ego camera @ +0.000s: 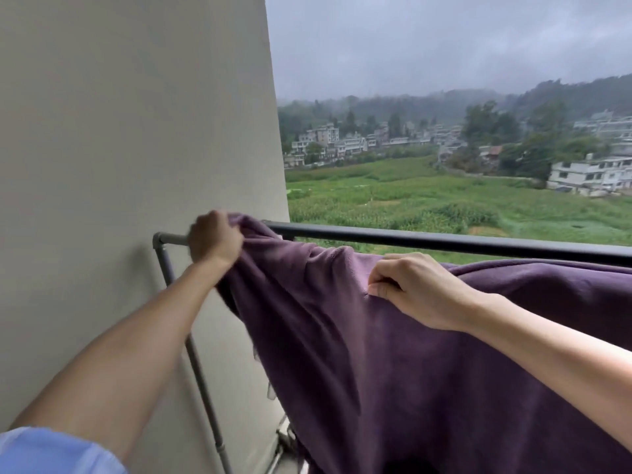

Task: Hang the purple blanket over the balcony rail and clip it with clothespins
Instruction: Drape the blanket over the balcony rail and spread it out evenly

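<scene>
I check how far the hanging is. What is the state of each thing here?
purple blanket: wrinkled, held up, no clothespin visible on it.
balcony rail: mostly bare; blanket corner covers its left end.
left hand: grips the blanket corner.
right hand: pinches a blanket fold.

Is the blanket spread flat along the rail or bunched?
Bunched at its left end: the left hand grips a raised corner of the blanket by the rail, and folds run to the right hand, which pinches it.

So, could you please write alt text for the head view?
The left hand and right hand grip a purple fleece blanket at a dark metal balcony rail beside a pale wall; green fields and houses lie beyond.
</scene>
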Motion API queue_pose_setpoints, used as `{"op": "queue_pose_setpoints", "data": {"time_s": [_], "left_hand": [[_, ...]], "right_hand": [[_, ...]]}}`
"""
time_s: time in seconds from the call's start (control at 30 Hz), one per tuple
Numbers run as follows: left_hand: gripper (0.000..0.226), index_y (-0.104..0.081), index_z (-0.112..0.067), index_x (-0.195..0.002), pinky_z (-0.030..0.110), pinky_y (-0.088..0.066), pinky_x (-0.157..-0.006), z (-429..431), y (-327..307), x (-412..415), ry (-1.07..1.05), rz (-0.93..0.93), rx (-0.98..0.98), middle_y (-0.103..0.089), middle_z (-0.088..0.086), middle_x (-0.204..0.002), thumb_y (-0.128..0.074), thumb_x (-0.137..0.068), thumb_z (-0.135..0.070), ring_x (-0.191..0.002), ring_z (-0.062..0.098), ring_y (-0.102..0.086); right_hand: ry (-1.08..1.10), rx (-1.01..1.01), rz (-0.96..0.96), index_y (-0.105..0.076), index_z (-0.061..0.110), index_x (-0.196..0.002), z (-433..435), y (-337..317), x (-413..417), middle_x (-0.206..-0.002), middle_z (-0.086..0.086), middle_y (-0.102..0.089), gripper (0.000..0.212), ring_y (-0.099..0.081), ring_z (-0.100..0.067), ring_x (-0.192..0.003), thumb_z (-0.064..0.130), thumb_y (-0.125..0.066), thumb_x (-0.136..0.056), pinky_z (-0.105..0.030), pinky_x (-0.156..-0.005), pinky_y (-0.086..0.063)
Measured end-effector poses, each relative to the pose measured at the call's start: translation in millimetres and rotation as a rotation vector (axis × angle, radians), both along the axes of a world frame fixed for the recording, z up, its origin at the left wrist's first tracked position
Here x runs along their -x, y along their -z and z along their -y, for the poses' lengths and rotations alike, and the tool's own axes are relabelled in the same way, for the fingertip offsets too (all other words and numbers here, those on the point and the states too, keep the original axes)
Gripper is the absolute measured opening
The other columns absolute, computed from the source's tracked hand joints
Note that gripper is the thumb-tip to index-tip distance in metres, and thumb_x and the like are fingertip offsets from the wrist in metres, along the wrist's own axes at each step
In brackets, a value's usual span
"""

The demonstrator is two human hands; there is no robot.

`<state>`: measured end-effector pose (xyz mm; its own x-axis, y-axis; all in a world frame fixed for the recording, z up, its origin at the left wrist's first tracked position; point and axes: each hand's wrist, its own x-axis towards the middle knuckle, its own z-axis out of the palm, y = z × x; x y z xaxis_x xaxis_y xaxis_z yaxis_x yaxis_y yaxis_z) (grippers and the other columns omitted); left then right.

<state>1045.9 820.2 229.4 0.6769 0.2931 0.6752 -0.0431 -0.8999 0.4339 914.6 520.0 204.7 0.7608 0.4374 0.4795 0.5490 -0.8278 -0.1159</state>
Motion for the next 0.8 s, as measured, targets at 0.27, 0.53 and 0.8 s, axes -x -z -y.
{"op": "queue_pose_setpoints", "data": {"time_s": [0.27,0.53,0.8], "left_hand": [[0.028,-0.065,-0.010,-0.110,0.046,-0.045,-0.093,-133,34,-1,-0.321,-0.304,-0.059,-0.062,0.026,-0.116,-0.055,-0.091,-0.028,-0.109,0.044,-0.057],[0.069,-0.043,-0.010,-0.139,0.042,-0.038,-0.106,-91,53,-37,0.031,-0.364,0.217,-0.048,0.016,-0.142,-0.060,-0.085,-0.050,-0.130,0.033,-0.045],[0.039,-0.066,-0.004,-0.106,0.032,-0.049,-0.081,-67,67,-80,0.112,-0.202,0.566,-0.068,0.016,-0.108,-0.068,-0.082,-0.034,-0.103,0.033,-0.064]], "right_hand": [[0.241,0.126,0.078,-0.051,0.027,-0.131,-32,0,-43,-0.128,0.001,-0.053,0.051,-0.049,-0.022,-0.121,0.056,-0.053,-0.089,-0.038,-0.089,-0.043],[0.318,-0.033,0.094,-0.060,0.032,-0.128,-44,19,-70,-0.122,0.005,-0.063,0.037,-0.058,-0.023,-0.113,0.042,-0.058,-0.092,-0.037,-0.085,-0.046],[0.306,-0.066,0.140,-0.064,0.029,-0.120,-42,18,-78,-0.120,0.003,-0.065,0.038,-0.062,-0.026,-0.106,0.042,-0.067,-0.085,-0.036,-0.083,-0.046]]}}
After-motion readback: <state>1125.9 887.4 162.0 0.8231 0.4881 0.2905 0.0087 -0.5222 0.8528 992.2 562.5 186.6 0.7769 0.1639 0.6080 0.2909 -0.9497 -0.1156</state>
